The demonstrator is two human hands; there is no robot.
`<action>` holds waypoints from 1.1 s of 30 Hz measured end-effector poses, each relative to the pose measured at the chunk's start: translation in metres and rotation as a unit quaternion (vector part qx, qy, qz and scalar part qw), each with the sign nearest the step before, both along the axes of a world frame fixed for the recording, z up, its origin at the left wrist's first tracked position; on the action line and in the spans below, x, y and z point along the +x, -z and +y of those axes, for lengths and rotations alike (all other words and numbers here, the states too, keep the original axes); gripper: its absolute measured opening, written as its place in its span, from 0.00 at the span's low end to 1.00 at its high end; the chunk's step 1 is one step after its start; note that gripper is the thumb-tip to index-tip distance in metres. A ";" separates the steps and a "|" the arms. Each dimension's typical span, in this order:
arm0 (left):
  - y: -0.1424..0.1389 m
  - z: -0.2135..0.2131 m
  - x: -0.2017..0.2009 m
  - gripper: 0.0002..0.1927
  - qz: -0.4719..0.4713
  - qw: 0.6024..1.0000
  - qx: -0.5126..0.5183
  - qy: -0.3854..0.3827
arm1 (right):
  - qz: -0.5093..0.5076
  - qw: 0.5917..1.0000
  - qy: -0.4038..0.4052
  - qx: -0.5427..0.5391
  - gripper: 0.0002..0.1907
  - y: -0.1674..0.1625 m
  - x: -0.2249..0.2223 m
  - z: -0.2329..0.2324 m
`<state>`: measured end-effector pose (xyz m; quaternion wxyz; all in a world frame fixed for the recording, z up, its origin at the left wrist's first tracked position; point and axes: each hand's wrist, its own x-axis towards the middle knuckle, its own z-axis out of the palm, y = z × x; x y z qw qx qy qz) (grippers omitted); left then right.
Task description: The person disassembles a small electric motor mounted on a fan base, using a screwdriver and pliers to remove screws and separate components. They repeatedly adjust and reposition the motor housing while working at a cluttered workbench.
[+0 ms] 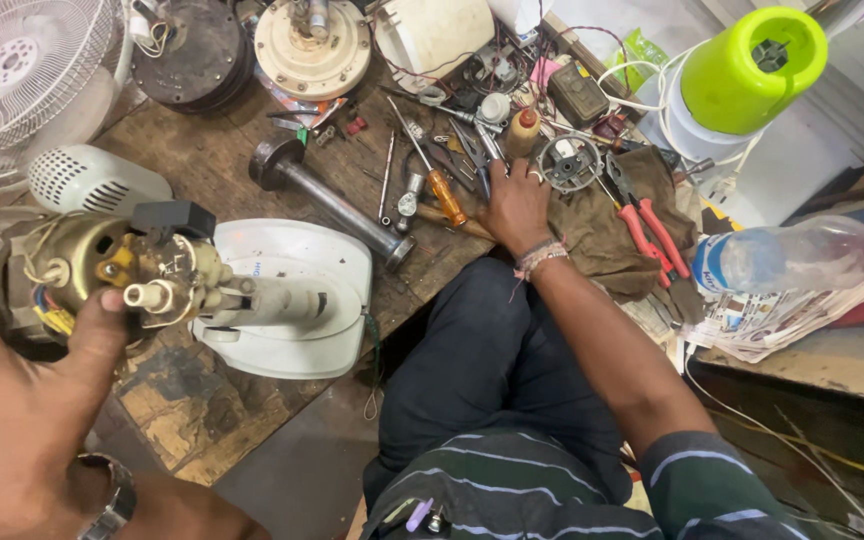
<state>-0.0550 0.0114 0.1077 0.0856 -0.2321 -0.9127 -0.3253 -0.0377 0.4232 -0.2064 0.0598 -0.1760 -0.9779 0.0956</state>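
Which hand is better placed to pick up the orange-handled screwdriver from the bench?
The right hand. It rests on the workbench among the tools, with the orange-handled screwdriver just beside its fingers. The left hand is busy: it holds the fan motor up, far from the tools.

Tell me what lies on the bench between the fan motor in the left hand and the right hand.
Head view: between the fan motor and right hand lie a white fan housing and a steel shaft.
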 end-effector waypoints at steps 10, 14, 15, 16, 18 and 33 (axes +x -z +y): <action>-0.020 -0.018 0.005 0.44 0.117 0.962 -0.206 -0.134 | 0.066 0.987 -0.016 -0.144 0.29 -0.042 -0.017 -0.030; -0.016 -0.022 -0.001 0.44 0.098 0.968 -0.182 -0.142 | 0.122 0.975 -0.048 -0.182 0.23 -0.062 -0.017 -0.048; -0.013 -0.021 -0.001 0.42 0.072 0.984 -0.113 -0.115 | 0.122 0.972 -0.046 -0.195 0.21 -0.062 -0.017 -0.055; -0.010 -0.020 -0.002 0.41 0.045 0.994 -0.043 -0.084 | 0.140 0.967 -0.062 -0.205 0.22 -0.061 -0.017 -0.064; -0.004 -0.016 -0.003 0.38 0.018 0.998 0.005 -0.060 | 0.147 0.966 -0.093 -0.193 0.22 -0.055 -0.020 -0.080; 0.005 -0.002 -0.004 0.33 -0.149 0.975 0.162 -0.026 | 0.227 0.948 0.029 -0.223 0.08 0.013 0.008 -0.007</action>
